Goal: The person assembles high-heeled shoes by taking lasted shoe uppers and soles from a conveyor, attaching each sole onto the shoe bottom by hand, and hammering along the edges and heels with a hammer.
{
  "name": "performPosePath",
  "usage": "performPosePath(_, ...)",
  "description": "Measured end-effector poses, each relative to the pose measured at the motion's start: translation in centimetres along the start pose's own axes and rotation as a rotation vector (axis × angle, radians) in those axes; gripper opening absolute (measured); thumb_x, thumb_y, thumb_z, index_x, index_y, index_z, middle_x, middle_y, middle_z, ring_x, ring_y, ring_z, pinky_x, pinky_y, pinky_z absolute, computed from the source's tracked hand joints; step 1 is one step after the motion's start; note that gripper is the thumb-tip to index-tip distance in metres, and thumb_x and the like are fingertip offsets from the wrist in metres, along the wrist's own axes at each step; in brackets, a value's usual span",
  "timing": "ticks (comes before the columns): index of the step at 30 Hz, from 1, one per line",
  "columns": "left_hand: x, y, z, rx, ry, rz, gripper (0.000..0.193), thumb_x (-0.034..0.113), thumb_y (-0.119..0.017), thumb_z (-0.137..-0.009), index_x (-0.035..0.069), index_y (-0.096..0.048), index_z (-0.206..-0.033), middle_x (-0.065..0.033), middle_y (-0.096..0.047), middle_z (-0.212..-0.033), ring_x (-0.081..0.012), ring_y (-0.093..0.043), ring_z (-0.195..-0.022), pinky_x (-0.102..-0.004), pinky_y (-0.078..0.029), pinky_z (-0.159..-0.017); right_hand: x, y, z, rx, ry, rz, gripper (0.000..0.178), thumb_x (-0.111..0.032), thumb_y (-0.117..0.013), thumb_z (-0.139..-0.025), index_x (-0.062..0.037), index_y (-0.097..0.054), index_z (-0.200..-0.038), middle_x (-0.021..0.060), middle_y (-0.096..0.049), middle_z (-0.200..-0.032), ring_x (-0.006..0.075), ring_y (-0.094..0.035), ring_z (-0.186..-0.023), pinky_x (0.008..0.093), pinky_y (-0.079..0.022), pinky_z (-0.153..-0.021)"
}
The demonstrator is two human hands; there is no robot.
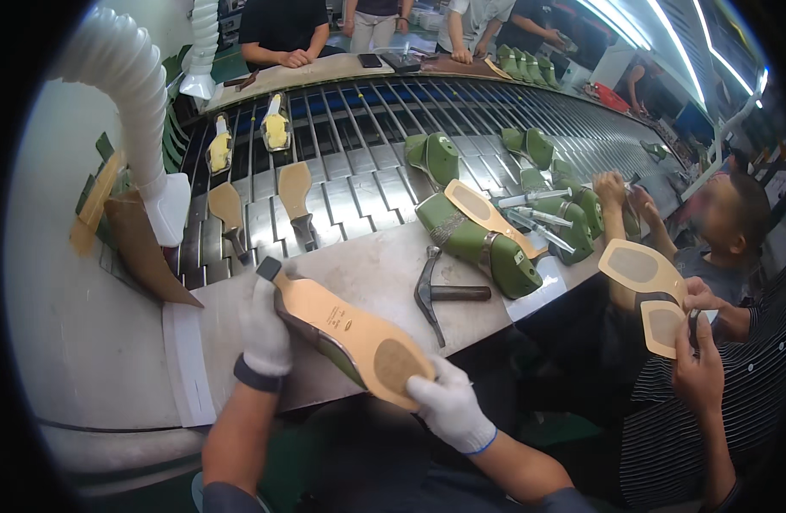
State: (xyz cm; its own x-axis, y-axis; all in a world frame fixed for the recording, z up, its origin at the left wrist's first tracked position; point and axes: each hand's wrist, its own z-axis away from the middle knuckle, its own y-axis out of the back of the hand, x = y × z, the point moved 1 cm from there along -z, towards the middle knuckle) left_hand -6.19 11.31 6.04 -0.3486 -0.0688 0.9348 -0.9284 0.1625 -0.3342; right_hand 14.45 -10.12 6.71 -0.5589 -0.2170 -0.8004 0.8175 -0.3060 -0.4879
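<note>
A shoe on a green last point(354, 329) is held sole up over the bench's front edge. Its tan sole carries a darker oval patch at the toe, and a dark heel stands at the other end. My left hand point(265, 329), in a white glove, is closed round the heel end. With the toe in its grip, my right hand point(455, 409), also gloved in white, has its thumb on the sole near the oval patch. A cobbler's hammer point(451, 293) with a dark handle lies on the bench beyond the shoe, touched by neither hand.
Green shoe lasts point(470, 248) crowd the bench at right, with a tan sole point(481, 208) and syringes point(538, 218) on them. Soles point(295, 190) lie on the slatted conveyor point(350, 209). At right, a co-worker holds two soles point(639, 265). A white duct point(166, 205) hangs left.
</note>
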Motion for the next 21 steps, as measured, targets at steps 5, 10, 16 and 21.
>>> performPosePath(5,1.8,-1.4,-1.9,-0.453,-0.065,-0.249,0.031,0.020,-0.056,-0.115,-0.004,-0.076,-0.116,-0.0114,-0.076,-0.107,-0.0161,-0.072,-0.094,-0.0306,-0.059,-0.087,-3.8,-2.7,-1.7,0.014,0.640,1.117,0.050,-0.013,-0.090,-0.087,-0.0018,-0.073,-0.133,0.0117,-0.078,-0.104,0.0161,-0.074,-0.082,0.0321,-0.062,-0.074)
performPosePath(10,1.6,-2.9,-1.4,-0.482,-0.103,-0.023,0.041,0.030,-0.054,-0.119,-0.003,-0.078,-0.112,-0.0112,-0.074,-0.108,-0.0165,-0.071,-0.090,-0.0301,-0.057,-0.083,-10.9,-10.1,-5.2,-0.203,0.582,1.036,0.062,-0.004,-0.084,-0.087,-0.0064,-0.065,-0.147,0.0078,-0.071,-0.090,0.0177,-0.069,-0.076,0.0328,-0.059,-0.072)
performPosePath(16,0.8,-0.5,-2.0,-0.518,-0.286,-0.218,0.085,0.061,-0.026,-0.120,-0.004,-0.078,-0.111,-0.0191,-0.076,-0.113,-0.0272,-0.073,-0.105,-0.0401,-0.057,-0.098,-11.5,-11.7,-5.0,-0.405,1.053,1.536,0.045,-0.007,-0.096,-0.074,-0.0106,-0.083,-0.117,0.0067,-0.074,-0.083,0.0258,-0.070,-0.068,0.0367,-0.056,-0.062)
performPosePath(21,1.7,-1.3,-1.7,-0.497,-0.165,-0.164,0.094,0.067,-0.018,-0.118,-0.005,-0.078,-0.110,-0.0187,-0.076,-0.111,-0.0262,-0.074,-0.104,-0.0398,-0.057,-0.099,-8.8,-9.6,-5.6,-0.383,1.218,1.546,0.056,-0.004,-0.085,-0.076,-0.0010,-0.075,-0.131,0.0082,-0.076,-0.095,0.0240,-0.070,-0.073,0.0364,-0.055,-0.065)
